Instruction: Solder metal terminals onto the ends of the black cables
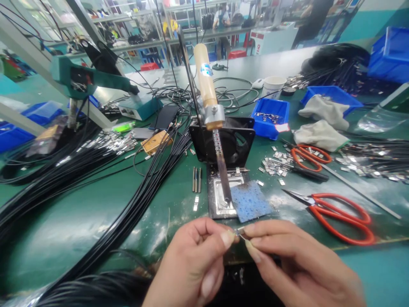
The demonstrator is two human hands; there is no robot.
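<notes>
My left hand [191, 264] and my right hand [297, 264] meet at the near edge of the green bench, fingertips pinched together on a small metal clip [240, 231]. Just beyond them stands a soldering iron [211, 106] with a wooden handle, fixed tip-down over a metal tray [220, 198]. A blue sponge [249, 200] lies beside the tip. A thick bundle of black cables [134, 204] runs from my lap area diagonally toward the back.
Two red-handled scissors [338, 215] [311, 155] lie on the right, amid loose metal clips [275, 164]. Blue bins [271, 117], white gloves [321, 134] and a paper cup [273, 87] sit behind. A black fan [238, 140] stands behind the iron.
</notes>
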